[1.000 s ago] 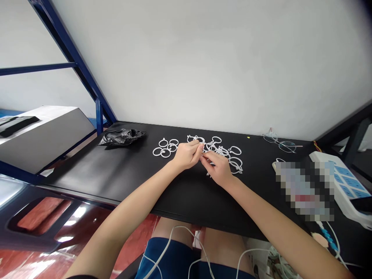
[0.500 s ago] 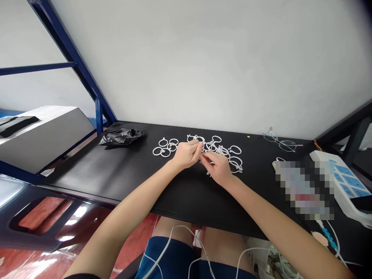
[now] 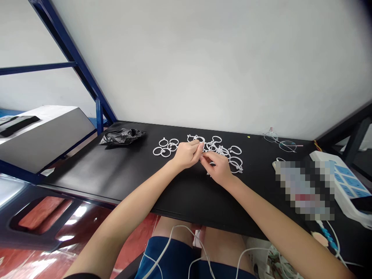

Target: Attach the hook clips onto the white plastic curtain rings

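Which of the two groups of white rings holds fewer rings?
The group between the black bag and the left hand: only a few rings. The fuller pile lies behind that hand and the right hand, which pinch a ring together.

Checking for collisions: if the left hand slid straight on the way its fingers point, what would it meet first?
Probably the right hand, whose fingertips meet the left hand over a small white piece pinched between them. Behind lies the heap of white rings. Depth is unclear.

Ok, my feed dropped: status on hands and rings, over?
Grip: left hand and right hand pinch one white ring. Loose ring pile just behind. Nothing blocking.
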A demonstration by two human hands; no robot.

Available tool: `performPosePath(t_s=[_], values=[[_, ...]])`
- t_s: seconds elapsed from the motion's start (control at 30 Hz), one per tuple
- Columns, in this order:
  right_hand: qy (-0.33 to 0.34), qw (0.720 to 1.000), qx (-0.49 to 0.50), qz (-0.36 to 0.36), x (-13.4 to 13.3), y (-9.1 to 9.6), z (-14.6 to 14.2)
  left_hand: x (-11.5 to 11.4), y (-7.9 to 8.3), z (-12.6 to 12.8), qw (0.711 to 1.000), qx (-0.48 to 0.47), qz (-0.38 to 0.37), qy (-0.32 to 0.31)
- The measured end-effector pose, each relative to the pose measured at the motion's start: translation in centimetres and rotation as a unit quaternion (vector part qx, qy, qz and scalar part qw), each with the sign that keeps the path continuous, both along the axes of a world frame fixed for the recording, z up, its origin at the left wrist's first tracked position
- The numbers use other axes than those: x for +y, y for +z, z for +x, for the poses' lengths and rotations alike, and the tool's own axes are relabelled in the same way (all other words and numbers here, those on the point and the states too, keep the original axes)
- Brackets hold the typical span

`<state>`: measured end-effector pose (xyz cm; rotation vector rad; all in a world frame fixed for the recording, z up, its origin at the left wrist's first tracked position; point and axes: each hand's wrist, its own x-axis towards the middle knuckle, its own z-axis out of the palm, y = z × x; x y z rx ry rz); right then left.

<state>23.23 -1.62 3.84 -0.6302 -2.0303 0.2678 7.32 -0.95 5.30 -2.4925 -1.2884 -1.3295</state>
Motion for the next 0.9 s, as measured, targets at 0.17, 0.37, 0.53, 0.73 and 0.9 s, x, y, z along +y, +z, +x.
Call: performPosePath(t_s=[0.17, 0.37, 0.53, 0.73, 0.9], values=[[0.000, 1.000, -0.002, -0.014, -0.02, 0.04, 0.02, -0.08, 0.08, 0.02, 1.000, 0.016, 0.008, 0.006], [-0.002, 0.999, -0.037, -0.031, -0.05, 0.18, 0.12, -0.12, 0.10, -0.02, 1.000, 0.021, 0.007, 0.007], [0.006, 0.998, -0.048, -0.034, 0.00, 0.13, 0.22, -0.01, -0.02, -0.05, 1.000, 0.023, 0.003, 0.013], [0.009, 0.998, -0.051, -0.028, 0.08, -0.06, 0.25, 0.06, -0.09, -0.05, 1.000, 0.018, 0.002, 0.018], [0.009, 0.998, -0.052, -0.027, 0.12, -0.10, 0.29, 0.08, -0.09, -0.05, 1.000, 0.017, 0.008, 0.017]])
